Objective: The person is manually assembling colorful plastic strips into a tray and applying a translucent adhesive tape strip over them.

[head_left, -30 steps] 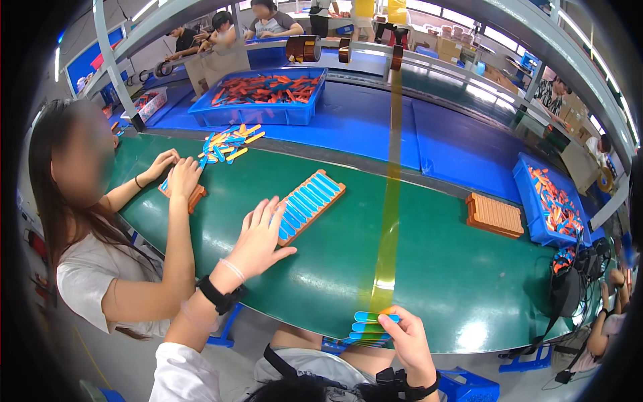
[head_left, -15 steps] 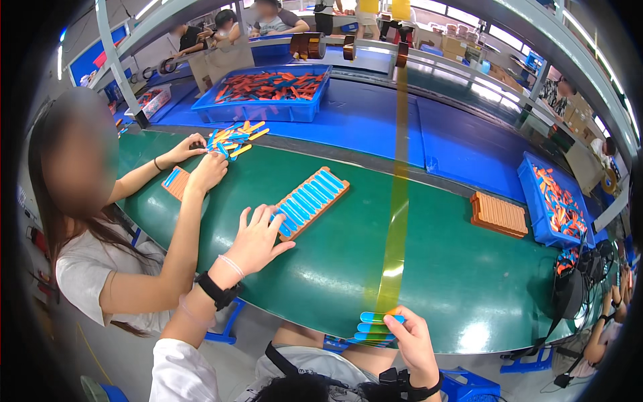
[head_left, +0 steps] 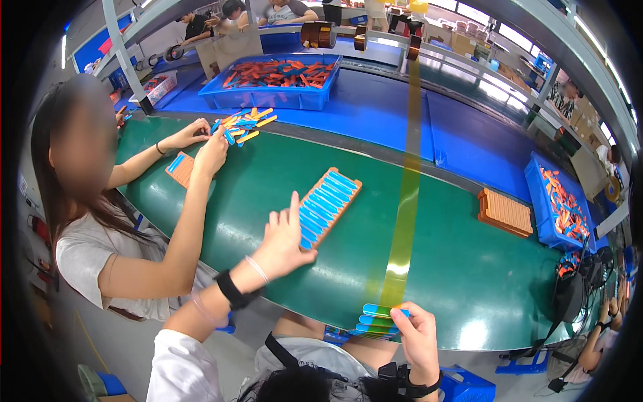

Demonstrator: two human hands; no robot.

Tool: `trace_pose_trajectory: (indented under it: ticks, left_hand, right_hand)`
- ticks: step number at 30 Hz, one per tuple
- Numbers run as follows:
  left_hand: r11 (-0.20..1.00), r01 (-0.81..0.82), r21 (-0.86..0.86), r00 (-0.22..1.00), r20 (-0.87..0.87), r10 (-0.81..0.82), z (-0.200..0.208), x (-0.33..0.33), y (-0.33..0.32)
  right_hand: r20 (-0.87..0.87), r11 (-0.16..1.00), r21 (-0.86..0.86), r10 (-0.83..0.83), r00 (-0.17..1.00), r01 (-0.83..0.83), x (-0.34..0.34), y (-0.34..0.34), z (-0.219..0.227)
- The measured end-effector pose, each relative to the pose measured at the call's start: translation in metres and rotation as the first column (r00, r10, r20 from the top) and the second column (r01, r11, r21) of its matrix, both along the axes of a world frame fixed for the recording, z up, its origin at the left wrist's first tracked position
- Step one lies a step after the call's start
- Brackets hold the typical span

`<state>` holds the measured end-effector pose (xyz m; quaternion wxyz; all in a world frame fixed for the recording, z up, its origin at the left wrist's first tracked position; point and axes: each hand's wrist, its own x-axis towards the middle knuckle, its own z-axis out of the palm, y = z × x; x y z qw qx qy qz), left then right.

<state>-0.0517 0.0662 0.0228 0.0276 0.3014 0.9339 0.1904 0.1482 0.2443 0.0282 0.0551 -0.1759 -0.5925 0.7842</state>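
My left hand (head_left: 282, 236) rests with fingers spread on the near end of an orange tray (head_left: 326, 205) filled with several blue strips, which lies on the green belt (head_left: 462, 268). My right hand (head_left: 415, 333) at the belt's near edge pinches the end of a yellow translucent tape (head_left: 406, 181) that runs up to a roll on the rail. Under that hand lies a small stack of blue strips (head_left: 375, 320).
A co-worker on the left handles a pile of blue and orange strips (head_left: 242, 123) beside a small orange tray (head_left: 181, 169). A blue bin of orange parts (head_left: 271, 80) stands behind, another bin (head_left: 562, 208) at right, and an empty orange tray (head_left: 505, 213) near it.
My left hand has stayed on the filled tray's near end, its fingers lifting slightly. My right hand keeps the tape end at the belt's near edge. The co-worker's hands reached to the strip pile.
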Motion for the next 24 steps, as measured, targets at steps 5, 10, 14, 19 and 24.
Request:
trace_pose_trajectory:
  ticks: [5, 10, 14, 19, 24]
  left_hand:
    - [1.0, 0.019, -0.018, 0.997, -0.077, -0.02, 0.01, 0.077, 0.02]
    - [0.989, 0.033, 0.147, 0.999, 0.036, -0.038, 0.005, 0.107, 0.02]
    - [0.965, 0.09, 0.245, 0.996, -0.001, -0.092, -0.017, 0.083, -0.008]
    - [0.91, 0.167, 0.378, 0.979, 0.042, -0.197, -0.021, 0.078, -0.008]
    - [0.897, 0.24, 0.371, 0.967, -0.008, -0.256, -0.025, 0.089, 0.008]
  right_hand:
    - [-0.015, 0.999, 0.012, -0.033, 0.999, 0.033, 0.0, 0.0, 0.001]
    - [-0.113, 0.997, -0.025, -0.074, 0.991, 0.072, -0.002, -0.007, 0.015]
    - [-0.178, 0.993, 0.01, -0.114, 0.977, 0.118, -0.001, -0.012, 0.016]
    - [0.004, 0.959, 0.272, -0.082, 0.997, 0.078, 0.019, -0.023, 0.0]
    - [0.08, 0.964, 0.265, -0.025, 0.996, 0.003, 0.034, -0.038, -0.021]
